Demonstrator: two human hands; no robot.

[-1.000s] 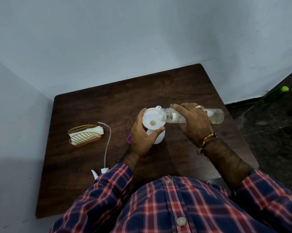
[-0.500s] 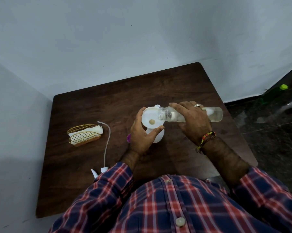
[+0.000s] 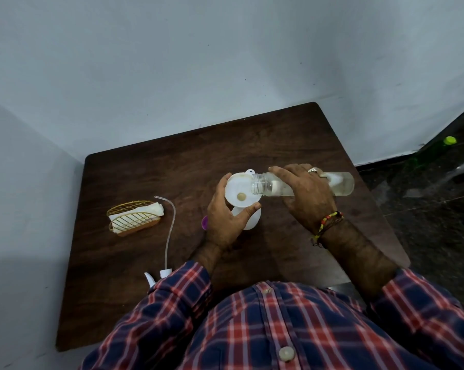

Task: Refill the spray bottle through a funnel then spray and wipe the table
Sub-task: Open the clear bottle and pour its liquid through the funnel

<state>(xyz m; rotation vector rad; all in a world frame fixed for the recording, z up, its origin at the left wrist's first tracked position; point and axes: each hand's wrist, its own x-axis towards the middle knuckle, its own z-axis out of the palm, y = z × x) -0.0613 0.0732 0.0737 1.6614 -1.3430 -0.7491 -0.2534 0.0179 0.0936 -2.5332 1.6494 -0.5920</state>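
Funnel (image 3: 240, 194) sits in white spray bottle (image 3: 249, 218); clear bottle (image 3: 305, 184) tipped over it.

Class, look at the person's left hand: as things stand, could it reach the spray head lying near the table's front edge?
Probably not yet: the left hand is holding the funnel. The path to the spray head looks open.

Dark wooden table (image 3: 150, 263), set in a corner of pale walls. White funnel (image 3: 238, 193), seated in the white spray bottle (image 3: 252, 222); left hand (image 3: 225, 222) curled round funnel and bottle neck. Clear bottle (image 3: 342, 184), tipped near-horizontal, open mouth over the funnel bowl; right hand (image 3: 308, 193) grips its middle. Gold wire holder (image 3: 133, 217) with white napkins, far left. Spray head (image 3: 158, 275) with long dip tube, lying near the left sleeve. Purple item (image 3: 204, 222), partly hidden behind the left hand.
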